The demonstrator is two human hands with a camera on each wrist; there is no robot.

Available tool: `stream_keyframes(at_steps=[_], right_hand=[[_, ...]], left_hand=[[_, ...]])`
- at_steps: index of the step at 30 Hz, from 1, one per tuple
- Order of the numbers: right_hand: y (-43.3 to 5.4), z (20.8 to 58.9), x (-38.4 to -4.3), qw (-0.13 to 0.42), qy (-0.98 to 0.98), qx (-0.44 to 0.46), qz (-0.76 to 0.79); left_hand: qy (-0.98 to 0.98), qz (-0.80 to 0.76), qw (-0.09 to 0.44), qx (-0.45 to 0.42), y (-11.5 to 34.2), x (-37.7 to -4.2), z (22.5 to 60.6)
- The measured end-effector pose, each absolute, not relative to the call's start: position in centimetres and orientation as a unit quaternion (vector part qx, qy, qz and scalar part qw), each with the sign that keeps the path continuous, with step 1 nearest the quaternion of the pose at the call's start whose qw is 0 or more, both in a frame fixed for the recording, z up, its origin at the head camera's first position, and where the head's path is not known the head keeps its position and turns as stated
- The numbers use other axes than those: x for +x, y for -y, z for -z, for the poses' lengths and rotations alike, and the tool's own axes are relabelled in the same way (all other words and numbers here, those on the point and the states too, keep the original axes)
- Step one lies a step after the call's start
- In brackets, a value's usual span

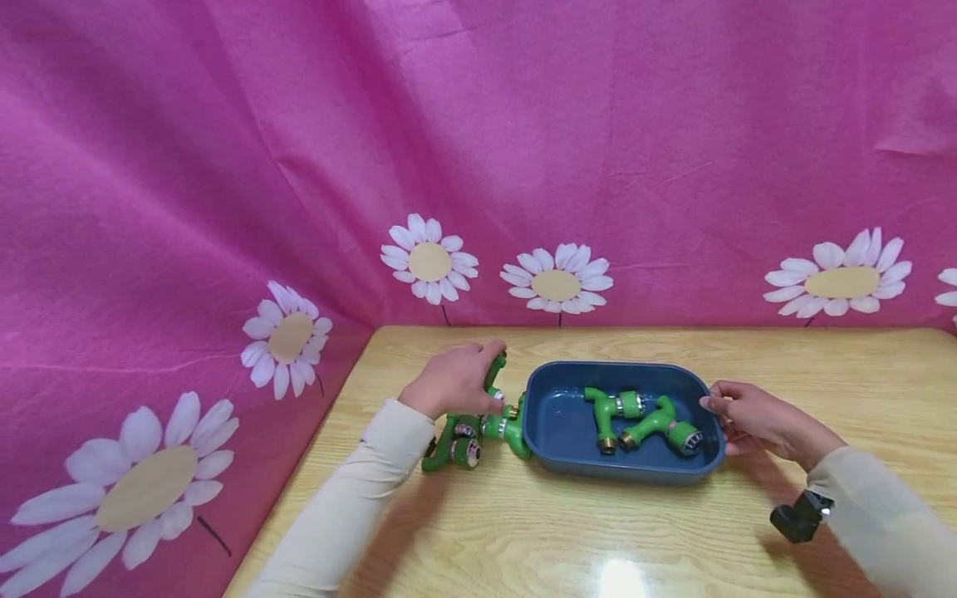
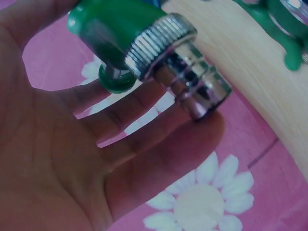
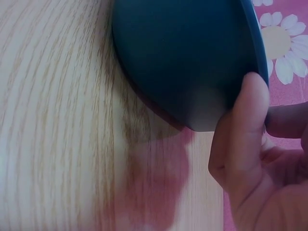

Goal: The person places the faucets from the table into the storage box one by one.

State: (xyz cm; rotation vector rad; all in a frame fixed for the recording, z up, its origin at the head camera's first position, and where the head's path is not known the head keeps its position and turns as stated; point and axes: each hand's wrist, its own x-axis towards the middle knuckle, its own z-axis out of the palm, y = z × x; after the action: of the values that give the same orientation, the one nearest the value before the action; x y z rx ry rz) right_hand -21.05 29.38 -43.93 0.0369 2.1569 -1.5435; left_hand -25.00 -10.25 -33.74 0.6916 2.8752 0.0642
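Note:
My left hand [image 1: 458, 380] grips a green tap [image 2: 113, 29] between thumb and fingers, just left of the tub. In the left wrist view its ribbed metal hose nozzle [image 2: 192, 79] points toward a fingertip. Below this hand more green taps [image 1: 512, 433] lie bunched on the table, partly hidden by the hand. My right hand [image 1: 763, 422] holds the right end of a dark blue tub [image 1: 557, 469], thumb on the rim and fingers around the outside. Inside the tub lie two green taps, one upright-looking [image 1: 604, 419] and one slanted [image 1: 665, 428].
The wooden table [image 1: 553, 540] runs back to a pink cloth [image 1: 635, 166] printed with daisies, which also hangs along the left side. A small black device [image 1: 800, 517] is strapped at the right wrist.

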Motion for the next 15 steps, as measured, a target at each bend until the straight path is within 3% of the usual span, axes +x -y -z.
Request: stream_keyframes(at_steps=[15], right_hand=[[-29.3,43.7,-20.9,0.246,-0.793,0.020,0.557]], left_hand=[[-0.950,0.011,0.104,0.295,3.6,-24.0,34.0]])
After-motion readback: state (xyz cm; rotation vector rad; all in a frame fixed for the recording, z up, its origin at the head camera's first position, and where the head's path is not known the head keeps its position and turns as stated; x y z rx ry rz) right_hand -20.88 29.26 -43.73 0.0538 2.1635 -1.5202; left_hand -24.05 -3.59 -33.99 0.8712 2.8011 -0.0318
